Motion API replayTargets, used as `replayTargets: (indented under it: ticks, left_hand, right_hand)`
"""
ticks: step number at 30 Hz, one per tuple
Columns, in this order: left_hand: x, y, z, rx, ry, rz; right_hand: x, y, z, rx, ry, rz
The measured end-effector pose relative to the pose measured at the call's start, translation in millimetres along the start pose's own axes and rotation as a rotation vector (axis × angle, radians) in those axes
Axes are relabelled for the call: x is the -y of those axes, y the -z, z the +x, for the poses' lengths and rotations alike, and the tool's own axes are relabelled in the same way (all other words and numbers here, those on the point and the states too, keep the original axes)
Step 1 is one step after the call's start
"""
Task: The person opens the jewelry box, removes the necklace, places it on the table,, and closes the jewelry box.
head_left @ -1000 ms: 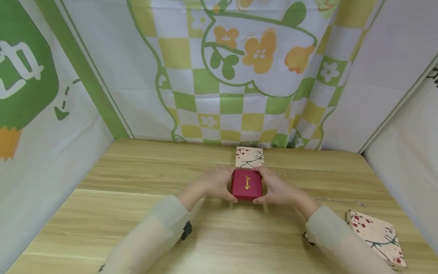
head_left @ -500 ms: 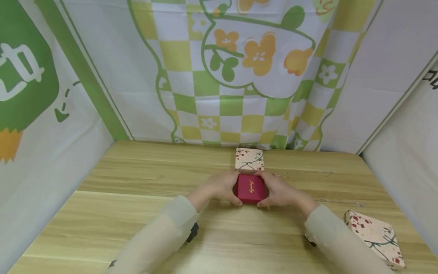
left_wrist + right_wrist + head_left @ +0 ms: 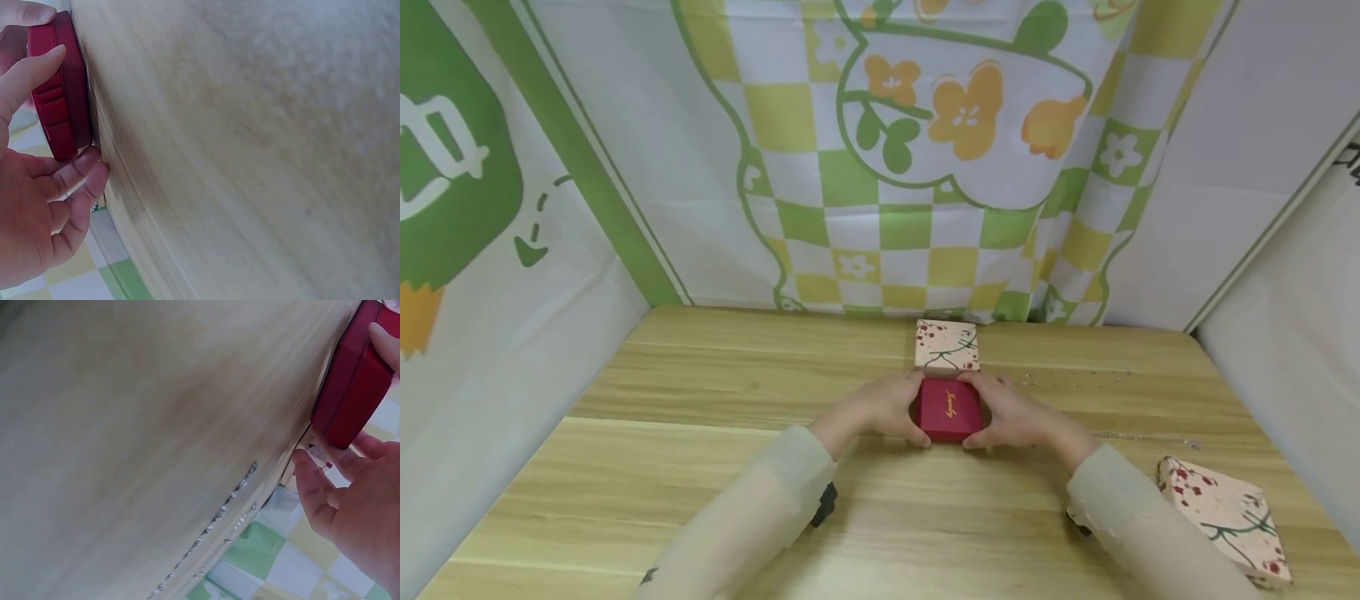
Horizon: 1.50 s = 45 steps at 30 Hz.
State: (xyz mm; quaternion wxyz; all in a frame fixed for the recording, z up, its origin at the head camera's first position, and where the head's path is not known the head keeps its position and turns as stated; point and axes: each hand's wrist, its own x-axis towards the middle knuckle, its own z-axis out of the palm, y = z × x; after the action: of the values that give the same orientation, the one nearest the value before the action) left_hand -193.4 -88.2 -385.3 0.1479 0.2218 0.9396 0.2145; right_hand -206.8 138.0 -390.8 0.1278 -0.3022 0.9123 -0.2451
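Note:
A small square red jewelry box [image 3: 950,410] with gold lettering on its lid rests closed on the wooden table. My left hand [image 3: 891,406] grips its left side, thumb at the near corner and fingers toward the back. Opposite it, my right hand [image 3: 1011,412] holds the right side in the same way. In the left wrist view, the left thumb presses the side of the red box [image 3: 62,106], while the other fingers curl near the tabletop. The right wrist view shows the right thumb and fingers around the box [image 3: 353,381].
Just behind the red box lies a flat cream box with a floral print [image 3: 947,345]. Another floral box [image 3: 1228,521] sits at the right, beside the right forearm. Thin silver chains [image 3: 209,528] lie on the table to the right. A checkered curtain [image 3: 906,225] hangs behind the table.
Both hands have shifted the red box slightly to the right, turning it a little. Over the last half second, hands and box have stayed nearly still.

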Motion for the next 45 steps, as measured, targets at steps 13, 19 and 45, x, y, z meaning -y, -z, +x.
replayTargets:
  ticks: [13, 19, 45]
  left_hand:
    - [-3.9, 3.4, -1.1, 0.039, -0.010, -0.109]
    - [-18.4, 10.4, -16.4, 0.065, 0.095, 0.004]
    - [-140.3, -36.4, 14.0, 0.054, -0.376, 0.308]
  right_hand:
    - [-1.9, 14.7, -10.3, 0.062, -0.031, -0.042]
    - [0.2, 35.2, -37.5, -0.005, -0.016, -0.127]
    - [-69.0, 98.6, -158.6, -0.195, -0.110, -0.172]
